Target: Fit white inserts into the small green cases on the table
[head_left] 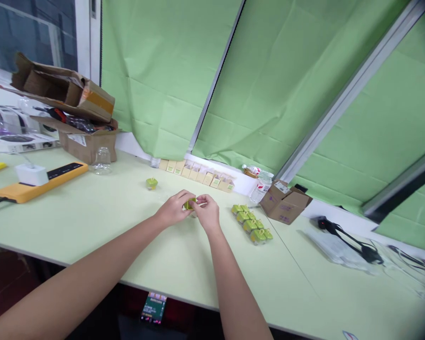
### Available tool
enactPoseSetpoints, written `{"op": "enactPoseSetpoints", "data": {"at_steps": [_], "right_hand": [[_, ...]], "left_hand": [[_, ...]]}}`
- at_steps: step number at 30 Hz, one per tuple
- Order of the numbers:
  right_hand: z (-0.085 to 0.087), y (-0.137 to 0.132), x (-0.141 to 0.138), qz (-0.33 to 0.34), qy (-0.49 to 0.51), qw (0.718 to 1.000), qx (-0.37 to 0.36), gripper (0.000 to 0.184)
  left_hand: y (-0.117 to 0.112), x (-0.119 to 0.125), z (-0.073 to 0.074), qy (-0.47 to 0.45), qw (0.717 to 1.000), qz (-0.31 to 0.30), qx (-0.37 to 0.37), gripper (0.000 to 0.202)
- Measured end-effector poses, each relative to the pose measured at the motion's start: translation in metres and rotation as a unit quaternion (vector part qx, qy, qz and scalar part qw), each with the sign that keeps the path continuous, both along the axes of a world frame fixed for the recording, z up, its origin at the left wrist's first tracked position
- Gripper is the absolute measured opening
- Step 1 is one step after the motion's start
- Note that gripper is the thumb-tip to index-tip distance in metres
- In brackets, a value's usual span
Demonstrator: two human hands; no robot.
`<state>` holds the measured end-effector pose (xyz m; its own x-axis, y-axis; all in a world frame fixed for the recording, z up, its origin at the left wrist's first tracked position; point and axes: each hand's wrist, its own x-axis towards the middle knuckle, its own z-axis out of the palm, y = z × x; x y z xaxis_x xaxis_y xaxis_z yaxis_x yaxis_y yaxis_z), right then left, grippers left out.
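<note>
Over the middle of the table, my left hand (175, 208) and my right hand (208, 213) come together around a small green-lidded container (190, 203). Fingers of both hands are closed on it, and they hide most of its body. Another container of the same kind, with a green lid (151, 183), stands alone to the left and farther back. To the right of my hands is a close group of several green-lidded clear containers (250, 224), with small yellowish loops on their lids.
Small tan boxes (198, 173) line the back edge. A clear jar (102, 160) and an orange power strip (42, 183) are left, near stacked cardboard boxes (88, 141). Plastic bottles (260, 186), a carton (285, 203) and black cables (354, 243) lie right. A phone (153, 308) shows below the front edge.
</note>
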<state>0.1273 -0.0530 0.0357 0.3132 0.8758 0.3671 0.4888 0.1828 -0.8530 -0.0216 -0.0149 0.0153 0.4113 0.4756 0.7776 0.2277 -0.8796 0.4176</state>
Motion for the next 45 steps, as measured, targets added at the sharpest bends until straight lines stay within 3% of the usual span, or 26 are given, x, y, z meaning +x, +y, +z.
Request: {"op": "enactPoseSetpoints", "data": {"at_steps": [3,5,11,16,21,25,28,30,33,35,41,45], "right_hand": [[0.001,0.0,0.006,0.154,0.08,0.983,-0.055,0.03],[0.0,0.0,0.009,0.219,0.104,0.968,-0.072,0.029],[-0.002,0.0,0.012,0.202,0.121,0.97,-0.064,0.026],[-0.001,0.0,0.012,0.206,0.146,0.965,-0.075,0.027],[-0.002,-0.001,0.01,0.208,0.188,0.954,-0.106,0.026],[-0.005,0.002,0.012,0.207,0.29,0.924,-0.139,0.028],[-0.006,0.003,0.015,0.2,0.355,0.903,-0.136,0.03],[-0.005,0.003,0.015,0.202,0.364,0.898,-0.14,0.031],[-0.003,0.002,0.015,0.212,0.361,0.897,-0.145,0.033],[-0.003,0.001,0.014,0.225,0.356,0.896,-0.139,0.035],[-0.007,0.003,0.006,0.178,0.316,0.928,-0.08,0.042],[-0.009,0.005,-0.004,0.132,0.263,0.952,-0.083,0.05]], "left_hand": [[-0.005,0.001,0.002,-0.011,1.0,-0.011,0.015,0.035],[-0.007,0.002,0.002,-0.011,0.999,-0.017,0.027,0.037],[-0.008,0.004,0.0,0.01,0.997,-0.019,0.068,0.042],[-0.009,0.005,0.001,0.005,0.998,-0.014,0.06,0.042],[-0.011,0.006,0.004,-0.005,1.0,-0.01,-0.003,0.035],[-0.01,0.005,0.003,-0.015,0.997,-0.007,-0.075,0.044],[-0.005,0.004,0.001,-0.026,0.987,-0.033,-0.155,0.034],[-0.001,0.005,0.001,-0.068,0.966,-0.078,-0.236,0.023],[0.004,0.006,0.002,-0.151,0.894,-0.146,-0.395,0.026],[0.004,0.006,0.003,-0.179,0.852,-0.179,-0.458,0.028],[0.002,0.004,0.003,-0.225,0.792,-0.217,-0.525,0.034],[0.006,0.005,0.0,-0.235,0.785,-0.202,-0.536,0.036]]}}
